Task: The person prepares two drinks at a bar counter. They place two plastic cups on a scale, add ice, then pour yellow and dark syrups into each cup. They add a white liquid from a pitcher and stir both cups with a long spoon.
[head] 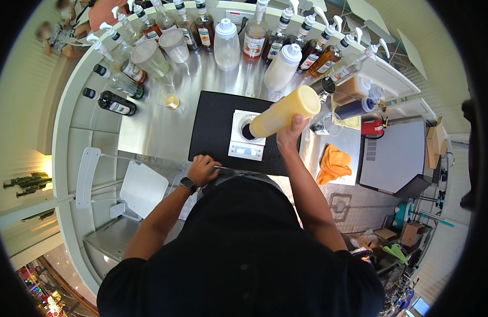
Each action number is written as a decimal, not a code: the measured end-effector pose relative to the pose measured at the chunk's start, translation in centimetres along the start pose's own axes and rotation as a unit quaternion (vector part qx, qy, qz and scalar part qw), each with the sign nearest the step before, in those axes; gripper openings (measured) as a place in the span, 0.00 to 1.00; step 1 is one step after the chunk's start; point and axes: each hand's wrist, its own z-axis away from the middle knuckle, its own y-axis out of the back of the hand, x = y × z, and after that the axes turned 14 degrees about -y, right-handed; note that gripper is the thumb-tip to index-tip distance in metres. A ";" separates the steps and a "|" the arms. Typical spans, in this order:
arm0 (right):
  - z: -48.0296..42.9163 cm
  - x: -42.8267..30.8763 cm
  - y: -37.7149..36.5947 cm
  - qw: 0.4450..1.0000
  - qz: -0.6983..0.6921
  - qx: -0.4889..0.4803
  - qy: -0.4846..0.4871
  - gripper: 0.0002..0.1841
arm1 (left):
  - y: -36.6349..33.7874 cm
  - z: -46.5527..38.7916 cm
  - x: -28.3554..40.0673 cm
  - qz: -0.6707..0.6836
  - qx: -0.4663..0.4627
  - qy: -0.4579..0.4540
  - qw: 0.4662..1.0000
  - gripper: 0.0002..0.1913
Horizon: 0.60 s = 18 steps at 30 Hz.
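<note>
My right hand [292, 132] grips a squeeze bottle of yellow liquid [285, 111], tilted with its lower end raised. The bottle's spout end is over a clear cup with dark liquid [248, 131]; whether anything flows out cannot be made out. Under the cup is a white digital scale [245, 151] on a black rubber mat [212, 119]. My left hand [203, 169], below a wrist with a smartwatch, rests at the mat's near left edge, fingers bent and holding nothing visible. A clear cup with a little yellow liquid [172, 102] stands left of the mat.
Syrup bottles [253, 39], many with pumps, line the counter's far edge, with white-capped squeeze bottles [227, 47] before them. Right of the mat are a metal jigger [327, 85], a clear cup [331, 124] and an orange cloth [334, 164]. A white chair [144, 188] stands at left.
</note>
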 end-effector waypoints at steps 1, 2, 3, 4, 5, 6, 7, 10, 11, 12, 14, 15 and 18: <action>0.1 0.1 0.3 1.000 0.006 0.000 0.006 0.52 | 0.1 0.4 0.1 -0.005 -0.001 0.013 1.000 0.12; -0.1 0.3 0.4 1.000 0.006 -0.001 0.028 0.52 | 0.2 0.7 0.2 -0.010 -0.001 0.029 1.000 0.12; -0.1 0.4 0.6 1.000 0.013 0.004 0.008 0.52 | 0.3 1.1 0.2 -0.007 -0.001 0.038 0.999 0.12; -0.3 0.6 0.7 1.000 0.014 0.008 0.004 0.52 | 0.3 1.3 0.3 -0.003 -0.001 0.049 0.999 0.12; -0.5 0.7 0.7 1.000 0.013 0.022 -0.006 0.52 | 0.4 1.5 0.3 0.002 -0.004 0.060 0.998 0.11; -0.4 0.7 0.7 1.000 0.013 0.006 0.002 0.52 | 0.4 1.7 0.2 0.001 0.002 0.058 0.998 0.11; -0.5 0.8 0.7 1.000 0.008 0.001 0.005 0.52 | 0.4 1.7 0.1 0.000 0.005 0.056 0.998 0.11; -0.7 0.8 0.9 1.000 0.016 0.002 0.008 0.51 | 0.6 1.8 -0.2 -0.001 0.006 0.052 0.999 0.11; -0.6 0.8 1.0 1.000 0.013 0.015 0.017 0.51 | 0.7 1.8 -0.3 0.000 0.004 0.053 0.999 0.11; -0.7 0.9 1.0 1.000 0.011 0.010 0.000 0.51 | 0.7 1.8 -0.4 0.006 0.000 0.049 0.999 0.11; -0.7 1.1 1.1 0.999 -0.007 0.024 -0.025 0.51 | 0.9 1.7 -0.4 0.015 -0.011 0.043 0.999 0.11; -0.6 1.2 1.1 1.000 -0.008 0.019 -0.008 0.50 | 1.0 1.7 -0.4 0.016 -0.011 0.041 0.999 0.11; -0.6 0.9 1.1 0.998 -0.037 0.058 -0.016 0.46 | 1.0 1.4 -0.6 0.014 -0.008 0.030 0.999 0.11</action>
